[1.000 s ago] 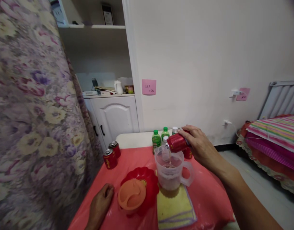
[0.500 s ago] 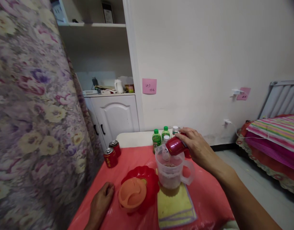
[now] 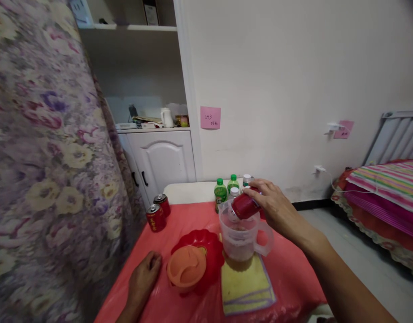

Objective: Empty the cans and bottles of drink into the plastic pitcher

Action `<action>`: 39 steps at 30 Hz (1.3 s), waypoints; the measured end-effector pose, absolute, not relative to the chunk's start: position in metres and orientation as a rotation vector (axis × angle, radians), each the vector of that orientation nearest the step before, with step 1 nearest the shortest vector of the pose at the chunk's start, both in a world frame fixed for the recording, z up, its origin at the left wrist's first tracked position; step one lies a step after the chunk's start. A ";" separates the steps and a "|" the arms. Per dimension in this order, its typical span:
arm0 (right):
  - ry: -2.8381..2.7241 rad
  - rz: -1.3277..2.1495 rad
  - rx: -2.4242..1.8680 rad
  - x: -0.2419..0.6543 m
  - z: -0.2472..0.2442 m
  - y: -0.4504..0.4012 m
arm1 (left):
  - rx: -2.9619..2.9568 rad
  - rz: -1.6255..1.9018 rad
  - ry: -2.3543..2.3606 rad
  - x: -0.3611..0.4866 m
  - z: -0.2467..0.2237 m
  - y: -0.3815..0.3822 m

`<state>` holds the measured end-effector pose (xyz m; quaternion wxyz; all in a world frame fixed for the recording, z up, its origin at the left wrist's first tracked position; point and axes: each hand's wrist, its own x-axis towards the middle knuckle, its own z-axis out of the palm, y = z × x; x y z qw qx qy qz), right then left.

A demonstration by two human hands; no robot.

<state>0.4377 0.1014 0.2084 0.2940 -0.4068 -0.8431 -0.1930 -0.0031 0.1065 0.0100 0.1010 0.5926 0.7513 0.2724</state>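
Standing on a folded yellow cloth (image 3: 246,287), the translucent jug (image 3: 239,246) sits at seven o'clock from the fingers of the right hand (image 3: 275,206), which wrap around a red can (image 3: 245,205) tilted over its mouth. At eight o'clock from the jug rests the left hand (image 3: 144,274), fingers curled, how tightly I cannot tell. Between them lies a red scalloped dish (image 3: 215,264), overlapped by an orange bowl (image 3: 186,268); bottles (image 3: 220,194) stand at eleven, two upright cans (image 3: 156,218) at nine.

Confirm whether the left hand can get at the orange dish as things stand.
Probably yes: the left hand is right beside the orange dish, appears to hold nothing, and no object stands between them. The right hand, with the red can, is off over the jug.
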 end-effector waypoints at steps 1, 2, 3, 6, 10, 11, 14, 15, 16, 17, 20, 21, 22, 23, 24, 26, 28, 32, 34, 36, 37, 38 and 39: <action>-2.251 -0.517 -1.087 0.437 0.208 0.102 | 1.749 0.801 2.220 -0.003 0.010 0.107; -2.259 -0.523 -1.095 0.437 0.208 0.102 | 1.745 0.798 2.221 -0.003 0.010 0.107; -2.270 -0.530 -1.104 0.437 0.208 0.102 | 1.742 0.797 2.220 -0.003 0.010 0.106; -2.302 -0.561 -1.116 0.438 0.210 0.104 | 1.735 0.803 2.214 -0.002 0.011 0.105; -2.352 -0.610 -1.103 0.437 0.218 0.105 | 1.730 0.824 2.197 -0.002 0.014 0.103; -2.367 -0.622 -1.105 0.436 0.220 0.106 | 1.728 0.832 2.192 -0.001 0.014 0.102; -2.404 -0.666 -1.117 0.432 0.227 0.105 | 1.722 0.856 2.180 -0.002 0.015 0.102; -2.413 -0.682 -1.123 0.430 0.229 0.105 | 1.722 0.863 2.179 -0.002 0.015 0.101; -2.423 -0.695 -1.130 0.427 0.231 0.104 | 1.723 0.870 2.176 -0.002 0.015 0.101; -2.435 -0.704 -1.136 0.424 0.233 0.103 | 1.725 0.874 2.174 -0.002 0.015 0.101; -2.462 -0.720 -1.145 0.416 0.239 0.099 | 1.724 0.879 2.173 -0.003 0.015 0.100; -2.469 -0.721 -1.142 0.414 0.240 0.099 | 1.721 0.878 2.174 -0.003 0.015 0.100; -2.479 -0.721 -1.136 0.412 0.240 0.098 | 1.716 0.876 2.175 -0.003 0.014 0.100; -2.491 -0.720 -1.128 0.411 0.241 0.097 | 1.713 0.875 2.176 -0.003 0.014 0.100; -2.500 -0.720 -1.123 0.411 0.241 0.097 | 1.712 0.872 2.175 -0.003 0.014 0.100; -2.507 -0.721 -1.129 0.410 0.241 0.095 | 1.714 0.867 2.167 -0.004 0.013 0.100; -2.507 -0.730 -1.149 0.411 0.240 0.093 | 1.717 0.863 2.159 -0.004 0.013 0.100; -2.515 -0.762 -1.171 0.412 0.238 0.091 | 1.708 0.852 2.148 -0.004 0.013 0.101; -2.503 -0.775 -1.166 0.412 0.237 0.091 | 1.700 0.845 2.147 -0.004 0.014 0.101; -2.516 -0.776 -1.157 0.411 0.236 0.091 | 1.697 0.840 2.145 -0.004 0.014 0.101; -2.521 -0.776 -1.162 0.411 0.236 0.091 | 1.698 0.838 2.144 -0.004 0.014 0.101; -2.515 -0.778 -1.177 0.411 0.235 0.091 | 1.698 0.837 2.144 -0.004 0.015 0.100; -2.501 -0.779 -1.197 0.411 0.235 0.091 | 1.700 0.835 2.143 -0.004 0.015 0.100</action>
